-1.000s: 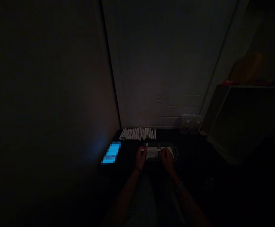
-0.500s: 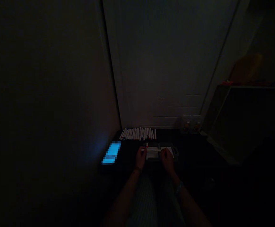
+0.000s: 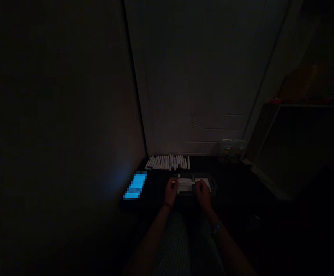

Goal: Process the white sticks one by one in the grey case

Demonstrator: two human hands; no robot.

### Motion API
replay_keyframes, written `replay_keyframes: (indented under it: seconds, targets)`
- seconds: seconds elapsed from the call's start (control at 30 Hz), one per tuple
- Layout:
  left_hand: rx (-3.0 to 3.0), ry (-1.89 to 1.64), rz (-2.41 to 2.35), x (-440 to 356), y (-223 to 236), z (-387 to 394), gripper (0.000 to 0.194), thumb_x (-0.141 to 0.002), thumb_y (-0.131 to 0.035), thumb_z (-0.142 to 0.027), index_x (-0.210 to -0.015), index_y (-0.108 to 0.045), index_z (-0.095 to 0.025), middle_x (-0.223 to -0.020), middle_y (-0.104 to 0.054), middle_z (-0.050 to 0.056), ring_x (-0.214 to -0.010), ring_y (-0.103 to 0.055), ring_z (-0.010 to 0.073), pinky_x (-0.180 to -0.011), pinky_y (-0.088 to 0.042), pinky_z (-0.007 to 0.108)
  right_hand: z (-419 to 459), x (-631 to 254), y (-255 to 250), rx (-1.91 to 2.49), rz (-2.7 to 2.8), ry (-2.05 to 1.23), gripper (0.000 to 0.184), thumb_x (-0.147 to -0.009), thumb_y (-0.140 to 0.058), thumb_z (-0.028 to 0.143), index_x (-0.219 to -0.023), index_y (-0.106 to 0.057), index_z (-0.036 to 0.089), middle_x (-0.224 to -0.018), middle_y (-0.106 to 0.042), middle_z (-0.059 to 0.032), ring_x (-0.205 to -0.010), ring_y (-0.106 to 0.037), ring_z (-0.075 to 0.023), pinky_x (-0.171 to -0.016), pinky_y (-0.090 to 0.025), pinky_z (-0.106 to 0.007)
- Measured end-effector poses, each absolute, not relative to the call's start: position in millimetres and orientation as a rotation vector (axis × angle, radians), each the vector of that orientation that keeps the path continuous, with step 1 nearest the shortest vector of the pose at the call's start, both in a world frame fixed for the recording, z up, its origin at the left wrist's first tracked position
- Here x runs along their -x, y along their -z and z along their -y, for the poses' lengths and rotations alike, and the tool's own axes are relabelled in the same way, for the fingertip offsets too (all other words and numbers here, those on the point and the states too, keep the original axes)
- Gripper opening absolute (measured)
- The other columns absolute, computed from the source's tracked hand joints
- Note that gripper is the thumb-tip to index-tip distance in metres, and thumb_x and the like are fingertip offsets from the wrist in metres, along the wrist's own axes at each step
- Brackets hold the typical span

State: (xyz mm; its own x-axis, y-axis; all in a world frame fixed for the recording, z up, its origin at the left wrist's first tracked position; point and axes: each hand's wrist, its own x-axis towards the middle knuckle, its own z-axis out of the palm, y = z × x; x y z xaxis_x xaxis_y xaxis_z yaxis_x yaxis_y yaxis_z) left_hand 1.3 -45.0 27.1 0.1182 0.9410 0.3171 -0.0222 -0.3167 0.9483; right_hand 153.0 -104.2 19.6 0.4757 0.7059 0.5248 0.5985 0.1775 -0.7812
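The room is very dark. My left hand (image 3: 170, 193) and my right hand (image 3: 203, 194) are both closed on the two ends of a white marker (image 3: 185, 183), held crosswise over a low open case (image 3: 210, 184) on the dark floor. More white pieces lie inside the case under the marker. Beyond it, a row of several white markers (image 3: 168, 162) lies side by side near the door.
A glowing blue phone screen (image 3: 135, 186) lies on the floor to the left. Two small white bottles (image 3: 232, 149) stand by the closed door (image 3: 201, 76). A wall (image 3: 54, 115) rises at left, dark furniture (image 3: 296, 142) at right. My legs fill the bottom centre.
Almost nothing. Both hands stay on the marker over the case, with only a slight shift of the view.
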Motion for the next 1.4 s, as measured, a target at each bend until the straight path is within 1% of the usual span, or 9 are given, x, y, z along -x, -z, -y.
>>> replay_keyframes:
  seconds: [0.2, 0.37, 0.53, 0.77, 0.97, 1.13, 1.3, 1.4]
  targets:
    - [-1.519, -1.368, -0.951, -1.0, -25.7, 43.0, 0.030, -0.075, -0.049, -0.046, -0.083, -0.054, -0.018, -0.075, -0.059, 0.000, -0.071, -0.055, 0.0129, -0.064, -0.042, 0.022, 106.3, -152.8, -22.1, 1.522, 1.201, -0.111, 0.023, -0.083, -0.038, 0.034, -0.068, -0.045, 0.019, -0.060, -0.049, 0.0033, -0.056, -0.043, -0.0103, -0.052, -0.029, -0.021]
    - [-1.527, -1.350, -0.965, -0.1, -22.1, 40.7, 0.028, -0.075, -0.050, -0.045, -0.082, -0.054, -0.018, -0.073, -0.059, 0.000, -0.069, -0.055, 0.0128, -0.063, -0.042, 0.022, 106.9, -152.4, -23.0, 1.529, 1.213, -0.095, 0.023, -0.084, -0.037, 0.034, -0.068, -0.044, 0.019, -0.060, -0.049, 0.0033, -0.056, -0.044, -0.0107, -0.053, -0.030, -0.021]
    - [-1.506, -1.381, -0.979, -0.3, -24.8, 42.9, 0.030, -0.073, -0.051, -0.047, -0.081, -0.055, -0.018, -0.074, -0.059, 0.000, -0.071, -0.055, 0.0131, -0.066, -0.042, 0.022, 107.8, -152.0, -24.4, 1.511, 1.231, -0.110, 0.023, -0.085, -0.037, 0.034, -0.070, -0.045, 0.019, -0.062, -0.050, 0.0027, -0.057, -0.046, -0.0112, -0.054, -0.031, -0.021]
    - [-1.511, -1.365, -0.965, -1.9, -23.3, 41.8, 0.030, -0.075, -0.048, -0.046, -0.082, -0.055, -0.017, -0.074, -0.059, 0.000, -0.070, -0.055, 0.0129, -0.063, -0.042, 0.022, 107.0, -152.4, -23.2, 1.517, 1.194, -0.117, 0.022, -0.084, -0.038, 0.036, -0.072, -0.045, 0.019, -0.062, -0.049, 0.0031, -0.056, -0.046, -0.0110, -0.052, -0.031, -0.021]
    - [-1.531, -1.359, -0.956, -1.1, -23.4, 42.2, 0.030, -0.076, -0.047, -0.046, -0.085, -0.054, -0.018, -0.076, -0.059, 0.001, -0.072, -0.055, 0.0135, -0.065, -0.043, 0.023, 105.9, -153.2, -22.1, 1.514, 1.177, -0.124, 0.020, -0.084, -0.039, 0.037, -0.076, -0.046, 0.020, -0.064, -0.051, 0.0023, -0.057, -0.048, -0.0116, -0.053, -0.032, -0.021]
    - [-1.560, -1.372, -0.981, -0.6, -24.6, 41.7, 0.031, -0.075, -0.047, -0.047, -0.082, -0.055, -0.018, -0.077, -0.060, 0.001, -0.073, -0.055, 0.0140, -0.067, -0.043, 0.023, 105.2, -153.2, -22.0, 1.509, 1.179, -0.130, 0.020, -0.084, -0.038, 0.037, -0.078, -0.045, 0.020, -0.065, -0.052, 0.0018, -0.058, -0.049, -0.0122, -0.054, -0.034, -0.022]
    - [-1.547, -1.355, -0.969, -0.5, -23.8, 42.0, 0.031, -0.076, -0.045, -0.048, -0.083, -0.054, -0.019, -0.076, -0.060, 0.000, -0.073, -0.055, 0.0137, -0.066, -0.042, 0.023, 105.1, -152.6, -21.9, 1.518, 1.147, -0.148, 0.022, -0.083, -0.039, 0.040, -0.083, -0.047, 0.020, -0.066, -0.054, 0.0007, -0.058, -0.051, -0.0132, -0.054, -0.035, -0.023]
    - [-1.517, -1.348, -0.961, -0.7, -24.5, 43.0, 0.032, -0.077, -0.044, -0.048, -0.084, -0.054, -0.019, -0.076, -0.059, 0.000, -0.072, -0.054, 0.0132, -0.066, -0.042, 0.023, 104.7, -152.4, -22.2, 1.513, 1.112, -0.176, 0.025, -0.082, -0.040, 0.041, -0.089, -0.049, 0.019, -0.069, -0.057, -0.0007, -0.057, -0.052, -0.0139, -0.052, -0.036, -0.023]
